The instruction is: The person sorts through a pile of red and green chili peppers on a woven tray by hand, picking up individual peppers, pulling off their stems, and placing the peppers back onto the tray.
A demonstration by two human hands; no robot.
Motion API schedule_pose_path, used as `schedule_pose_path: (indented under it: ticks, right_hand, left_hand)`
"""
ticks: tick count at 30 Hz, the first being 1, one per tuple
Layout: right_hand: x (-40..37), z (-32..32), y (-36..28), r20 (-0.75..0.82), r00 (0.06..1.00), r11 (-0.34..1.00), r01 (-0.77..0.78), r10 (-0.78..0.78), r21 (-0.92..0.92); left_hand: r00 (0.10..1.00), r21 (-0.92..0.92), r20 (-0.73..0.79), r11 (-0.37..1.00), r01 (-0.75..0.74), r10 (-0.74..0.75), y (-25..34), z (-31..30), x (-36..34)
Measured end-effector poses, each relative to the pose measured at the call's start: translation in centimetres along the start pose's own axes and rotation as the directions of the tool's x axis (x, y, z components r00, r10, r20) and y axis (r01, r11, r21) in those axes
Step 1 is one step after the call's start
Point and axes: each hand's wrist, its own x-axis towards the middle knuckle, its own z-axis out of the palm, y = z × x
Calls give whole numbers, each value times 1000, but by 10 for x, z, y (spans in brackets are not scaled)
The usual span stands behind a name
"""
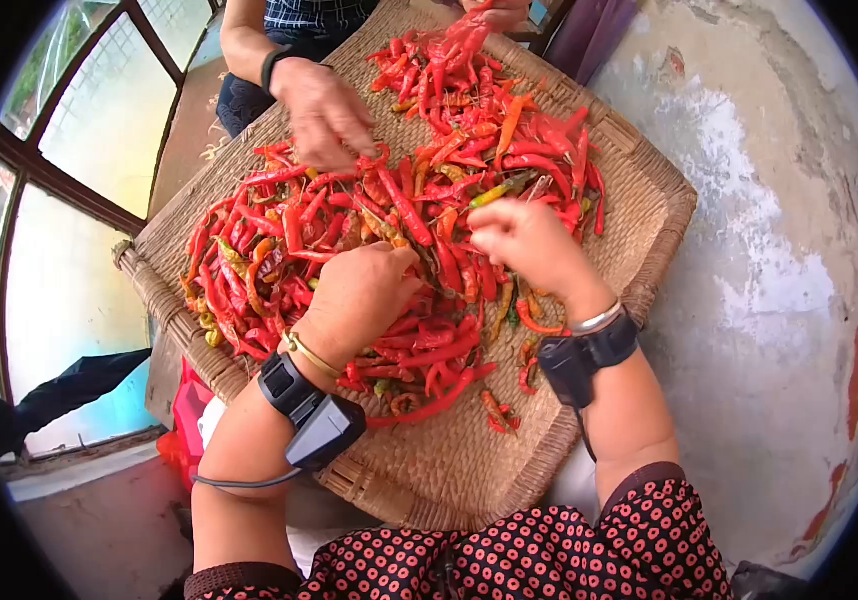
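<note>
Red chili peppers [429, 350], with some orange, green and shriveled ones among them, lie heaped on a woven tray [459, 460]. My left hand [361, 290] is over the middle of the heap, its fingers curled together at a pepper; what they hold is hidden. To the right, my right hand [524, 245] hovers above the peppers, its fingers bent toward a yellow-green pepper [494, 193]. Whether it holds anything is too unclear to tell. Both my wrists carry bracelets and black strapped devices.
Across the tray, another person's hand [324, 115] reaches over the peppers, and their other hand [497, 14] is at the far edge. Windows [89, 130] stand at the left beside a dark umbrella [74, 390]. A peeling wall [769, 230] is at the right.
</note>
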Motion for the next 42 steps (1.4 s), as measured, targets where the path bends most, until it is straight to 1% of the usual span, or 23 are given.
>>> schedule_pose_path:
  ticks: [1, 3, 5, 6, 8, 11, 12, 14, 18, 20, 21, 23, 27, 29, 33, 35, 36, 37, 38, 39, 40, 41, 42]
  right_hand:
    - [-4, 5, 1, 43, 996, 966, 84, -76, -243]
    - [-10, 15, 4, 167, 972, 871, 224, -166, -436]
    - [-15, 19, 7, 181, 976, 791, 207, -124, -576]
    - [-14, 19, 4, 178, 976, 792, 208, -127, -574]
    - [-12, 15, -6, 23, 998, 797, 54, -51, -602]
    - [-14, 12, -3, -42, 997, 732, 20, -66, -681]
    - [-14, 13, 1, -40, 997, 732, 19, -63, -681]
    - [-13, 14, 9, 61, 998, 731, 26, 22, -682]
    - [-10, 13, 11, 89, 995, 752, 22, 49, -659]
    - [-12, 15, 7, 162, 981, 648, 54, 109, -760]
    - [-13, 18, 6, 163, 981, 648, 54, 110, -760]
    - [-15, 24, 6, 130, 991, 595, 87, 30, -799]
    - [-10, 31, 19, 87, 995, 577, 48, 40, -816]
    - [-10, 28, 20, 112, 994, 633, 100, -21, -767]
    - [-8, 4, 3, 159, 987, 691, 113, 2, -714]
    - [-7, -13, -8, 135, 990, 872, 21, 51, -489]
    - [-7, -21, -14, 126, 990, 928, -11, 63, -373]
    - [-6, -21, -16, 128, 990, 928, -11, 64, -373]
    - [-4, -20, -18, -21, 1000, 999, -7, 8, 36]
    - [-2, -19, -20, -180, 984, 899, 63, 17, 434]
    - [0, -20, -26, -230, 973, 879, 112, -3, 463]
    - [2, -18, -20, -232, 973, 879, 111, -1, 463]
    - [5, -13, -11, -233, 972, 979, 84, -39, 186]
  left_hand:
    - [999, 30, 37, 1000, -2, 1, 0, 2, 0]
    - [997, 52, 75, 999, -3, -1, 0, 4, -2]
    - [990, 45, 124, 996, -72, 66, 0, 6, -5]
    - [990, 49, 124, 996, -74, 67, -1, 6, -4]
    - [980, 65, 146, 988, -143, 133, -1, 8, -3]
    - [976, 34, 114, 981, -191, 186, 4, 13, -2]
    - [976, 31, 117, 981, -190, 185, 5, 15, -2]
    - [967, -7, 101, 972, -235, 234, 6, 19, -2]
    - [966, -15, 80, 969, -246, 247, 9, 19, -3]
    - [969, 2, 152, 980, -198, 195, 8, 17, -1]
    - [969, 1, 152, 980, -198, 195, 9, 16, -1]
    - [973, -1, 131, 982, -190, 188, 10, 16, -1]
    - [970, 12, 138, 979, -206, 202, 8, 19, 0]
    - [971, -11, 138, 981, -194, 194, 8, 18, 0]
    - [977, 6, 102, 982, -189, 188, 7, 13, 0]
    - [984, 10, 99, 989, -147, 145, 6, 9, 1]
    - [985, 10, 99, 989, -145, 143, 5, 9, 1]
    - [986, 10, 81, 989, -147, 146, 3, 11, 1]
    - [987, 10, 64, 989, -150, 149, 2, 11, 0]
    - [987, 10, 65, 989, -151, 150, 2, 11, 0]
    - [988, 14, 51, 989, -144, 143, 2, 11, -1]
    - [990, 19, 36, 990, -137, 137, 2, 11, -1]
    - [990, 19, 38, 990, -139, 139, 3, 9, -1]
